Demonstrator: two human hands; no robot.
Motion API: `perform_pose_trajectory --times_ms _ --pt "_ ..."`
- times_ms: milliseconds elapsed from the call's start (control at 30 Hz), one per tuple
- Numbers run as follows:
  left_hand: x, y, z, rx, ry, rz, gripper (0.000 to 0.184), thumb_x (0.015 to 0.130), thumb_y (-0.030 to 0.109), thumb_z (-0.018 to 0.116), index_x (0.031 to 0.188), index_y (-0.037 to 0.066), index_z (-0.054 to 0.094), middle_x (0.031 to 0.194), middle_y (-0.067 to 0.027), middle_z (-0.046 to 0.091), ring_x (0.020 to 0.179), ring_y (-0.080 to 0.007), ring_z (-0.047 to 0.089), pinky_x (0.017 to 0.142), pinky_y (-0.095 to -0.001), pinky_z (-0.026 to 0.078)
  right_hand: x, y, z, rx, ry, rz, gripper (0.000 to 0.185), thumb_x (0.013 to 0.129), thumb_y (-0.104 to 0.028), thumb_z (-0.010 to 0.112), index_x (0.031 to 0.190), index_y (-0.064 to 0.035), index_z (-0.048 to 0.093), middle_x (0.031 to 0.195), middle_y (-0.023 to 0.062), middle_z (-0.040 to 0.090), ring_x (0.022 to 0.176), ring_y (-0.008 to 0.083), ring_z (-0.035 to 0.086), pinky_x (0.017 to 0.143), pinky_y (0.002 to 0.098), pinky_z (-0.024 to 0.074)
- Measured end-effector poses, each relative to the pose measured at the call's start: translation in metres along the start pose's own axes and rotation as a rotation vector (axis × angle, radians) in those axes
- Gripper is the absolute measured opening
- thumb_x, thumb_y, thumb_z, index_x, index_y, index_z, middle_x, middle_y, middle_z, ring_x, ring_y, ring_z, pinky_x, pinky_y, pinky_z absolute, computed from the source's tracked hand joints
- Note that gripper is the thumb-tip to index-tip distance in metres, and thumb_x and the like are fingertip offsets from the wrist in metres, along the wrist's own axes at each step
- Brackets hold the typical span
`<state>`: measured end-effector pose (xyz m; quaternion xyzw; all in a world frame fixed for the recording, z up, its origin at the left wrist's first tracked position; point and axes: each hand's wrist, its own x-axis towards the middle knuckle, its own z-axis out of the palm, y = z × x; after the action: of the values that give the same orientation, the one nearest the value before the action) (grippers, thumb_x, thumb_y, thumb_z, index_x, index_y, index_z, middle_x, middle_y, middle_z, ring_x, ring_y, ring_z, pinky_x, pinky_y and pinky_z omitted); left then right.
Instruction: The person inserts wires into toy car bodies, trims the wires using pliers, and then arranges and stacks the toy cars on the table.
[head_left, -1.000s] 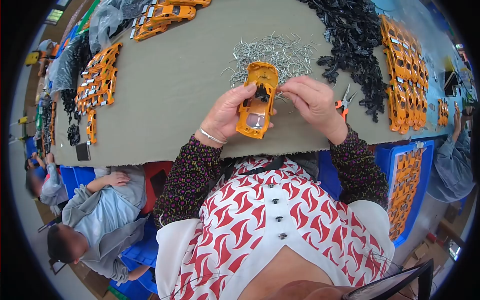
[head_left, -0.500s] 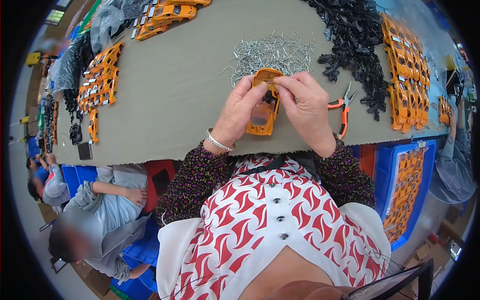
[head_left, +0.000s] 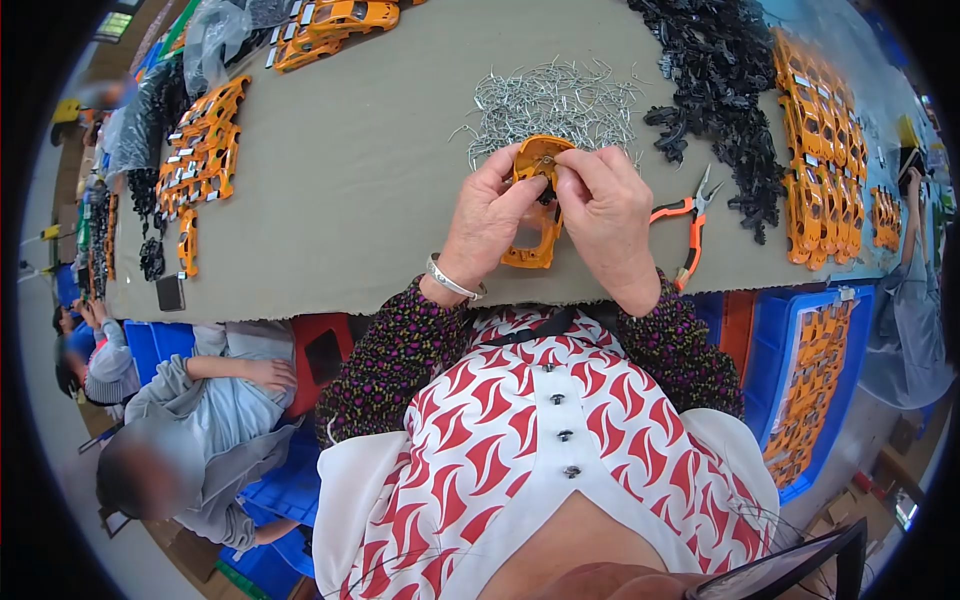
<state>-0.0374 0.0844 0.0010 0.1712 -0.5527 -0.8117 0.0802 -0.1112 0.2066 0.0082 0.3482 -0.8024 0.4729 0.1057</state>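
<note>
An orange toy car body (head_left: 530,246), its hollow inside facing up with a black part in it, is held by my left hand (head_left: 484,215) over the front of the table. The fingers of my right hand (head_left: 608,215) are pinched at the body's far end, around a thin metal wire that is only partly visible. Just beyond the hands lies a pile of bent metal wires (head_left: 560,100). Pliers with orange and black handles (head_left: 694,222) rest to the right of my right hand.
Black plastic parts (head_left: 715,95) are heaped at the right, beside rows of orange car bodies (head_left: 822,150). More orange bodies (head_left: 205,145) lie at the left. A blue crate (head_left: 850,375) of bodies stands right, below the table. A seated person (head_left: 215,410) is at the left.
My right hand has gone from the body's right side to its far end. The body has come slightly nearer, and my left hand has moved right with it.
</note>
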Motion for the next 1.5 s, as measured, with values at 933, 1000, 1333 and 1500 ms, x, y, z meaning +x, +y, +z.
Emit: perform_pose_trajectory --times_ms 933,1000,1333,1500 --pt "0.010 0.038 -0.057 0.551 -0.388 -0.453 0.021 0.086 0.008 0.052 0.105 0.002 0.059 0.086 0.0021 0.060 0.074 -0.0023 0.053 0.064 -0.0189 0.046 0.013 0.072 -0.132 -0.297 -1.046 -0.600 0.073 0.059 -0.008 0.076 0.128 -0.0149 0.050 0.124 0.0110 0.050 0.119 0.0320 0.048 0.104 0.0493 0.0354" --pt "0.010 0.034 -0.060 0.519 -0.371 -0.454 0.021 0.086 0.008 0.052 0.105 0.003 0.059 0.085 0.0022 0.060 0.073 -0.0024 0.053 0.063 -0.0187 0.046 0.024 0.071 -0.134 -0.161 -0.914 -0.545 0.068 0.064 -0.009 0.072 0.127 -0.0129 0.049 0.121 0.0119 0.051 0.114 0.0320 0.050 0.102 0.0493 0.0372" --pt "0.014 0.024 -0.062 0.412 -0.382 -0.441 0.024 0.082 0.009 0.054 0.104 0.001 0.062 0.081 0.0004 0.059 0.064 -0.0057 0.054 0.053 -0.0224 0.047 0.059 0.027 -0.050 1.587 -0.420 -0.025 0.043 0.087 -0.019 0.050 0.125 0.0008 0.046 0.111 0.0168 0.054 0.105 0.0334 0.056 0.090 0.0504 0.0488" --pt "0.011 0.036 -0.054 0.454 -0.398 -0.512 0.026 0.084 0.007 0.053 0.109 0.003 0.060 0.090 0.0020 0.061 0.077 -0.0036 0.052 0.067 -0.0202 0.047 0.062 0.018 -0.017 1.539 -0.716 0.013 0.048 0.090 -0.039 0.056 0.121 -0.0029 0.050 0.099 0.0117 0.052 0.094 0.0301 0.054 0.086 0.0517 0.0481"
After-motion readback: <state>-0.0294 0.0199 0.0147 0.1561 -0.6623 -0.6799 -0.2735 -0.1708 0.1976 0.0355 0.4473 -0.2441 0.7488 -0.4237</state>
